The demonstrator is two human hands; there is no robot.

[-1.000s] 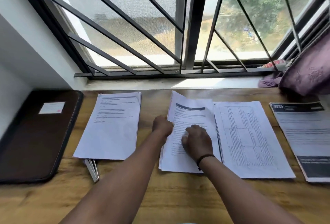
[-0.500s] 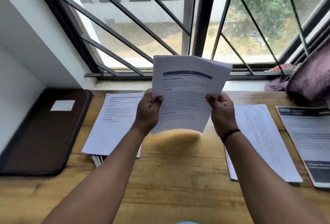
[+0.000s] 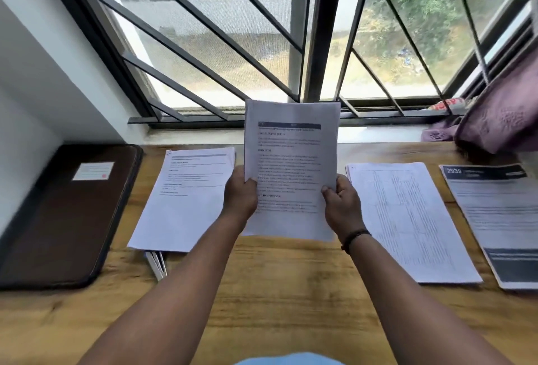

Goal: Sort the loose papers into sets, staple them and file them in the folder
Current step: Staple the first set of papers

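I hold a set of printed papers upright above the wooden desk. My left hand grips its left edge and my right hand grips its right edge, thumbs on the front. A second paper set lies flat to the left, with a stapler sticking out from under its near edge. A third set with a table print lies to the right. A dark-headed sheet lies at the far right. The brown folder lies shut at the far left.
A white wall borders the desk on the left. A barred window and its sill run along the back. A purple cloth hangs over the back right corner.
Both hands lifted the middle set off the desk and raised it upright. It now stands straighter and squarer than half a second ago.
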